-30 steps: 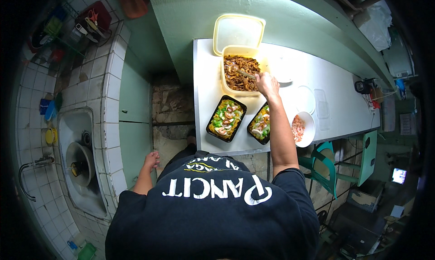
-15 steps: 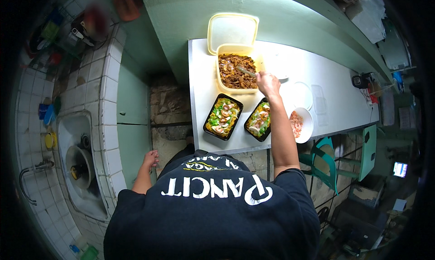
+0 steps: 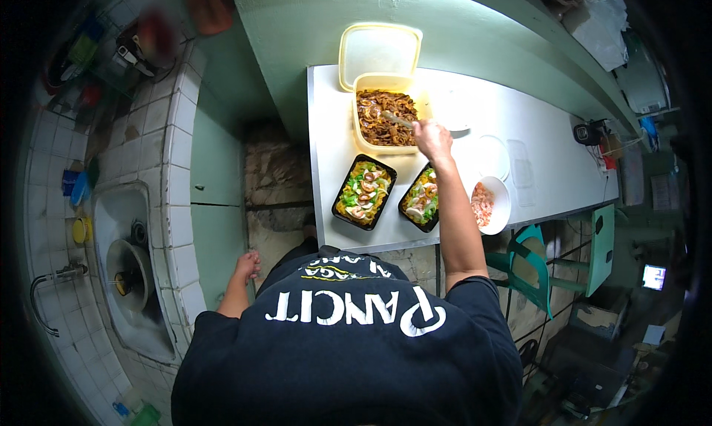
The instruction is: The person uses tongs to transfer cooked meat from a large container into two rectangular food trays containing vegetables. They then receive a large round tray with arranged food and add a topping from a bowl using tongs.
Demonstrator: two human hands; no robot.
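My right hand [image 3: 433, 139] is closed around a slim grey metal utensil [image 3: 400, 120]; whether it is a spoon or tongs I cannot tell. Its tip lies in brown, saucy, shredded-looking food [image 3: 386, 133] inside a square yellowish plastic tub [image 3: 385, 149]. Two black trays [image 3: 374, 226] of yellow noodles sit on the near side of the tub, topped with sliced egg and chopped greens. Part of the right-hand tray [image 3: 421, 197] is hidden by my right forearm. My left hand [image 3: 248, 264] hangs beside the table, fingers loosely curled, with nothing visible in it.
The tub's lid [image 3: 380, 51] leans against the green wall. Right of my forearm stand a white bowl [image 3: 502, 212] of pinkish pieces, a round white lid or plate [image 3: 492, 159] and clear plastic lids [image 3: 521, 172]. A green chair [image 3: 535, 266] touches the table's near side. A sink [image 3: 111, 203] is at left.
My right hand has shifted slightly left and nearer to me, and the utensil's tip has moved left through the brown food. My left hand's fingers look more curled.
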